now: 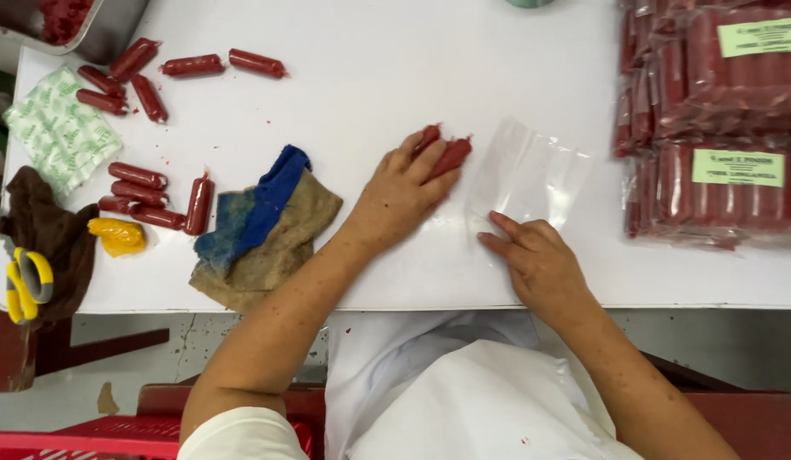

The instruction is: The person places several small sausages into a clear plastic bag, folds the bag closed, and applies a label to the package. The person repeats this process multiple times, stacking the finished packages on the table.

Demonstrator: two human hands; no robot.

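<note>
Head view: left hand [401,192] closed loosely over two red sausages [442,152], just left of clear bag [528,177]; right hand [536,255] flat, fingers pinning bag's near edge, gripping nothing. Likely snags: sausages slipping (greasy casing), bag mouth collapsing. Beyond bag, right: stacked sausage packs [711,119] with green rectangular labels [738,168].

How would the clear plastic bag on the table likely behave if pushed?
The clear plastic bag looks thin and limp, so it would probably crumple rather than slide. The right hand pins its edge, suggesting it shifts easily on the white table.
</note>
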